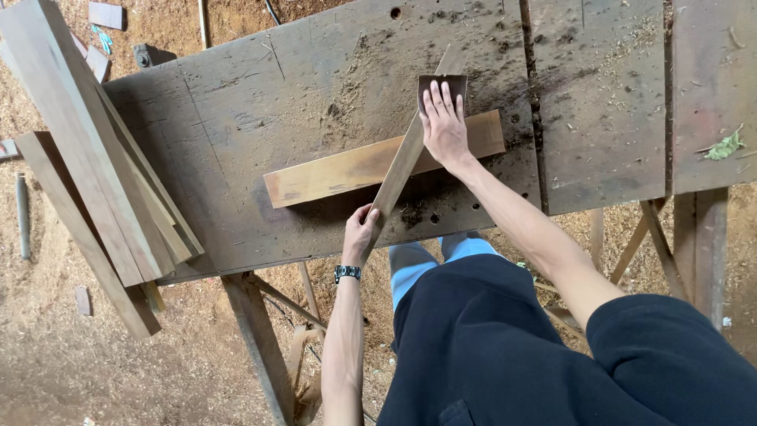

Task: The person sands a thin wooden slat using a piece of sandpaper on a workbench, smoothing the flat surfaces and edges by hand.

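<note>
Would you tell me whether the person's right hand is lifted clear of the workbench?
No: the right hand lies flat, fingers spread, pressing the dark square piece and the long slat onto the plank on the workbench.

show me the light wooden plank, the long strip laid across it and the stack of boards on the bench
light wooden plank [331, 173], head view, on its bare left half
long strip [398, 170], head view, mid-length where it crosses the plank
stack of boards [95, 150], head view, on the top board's face
</note>
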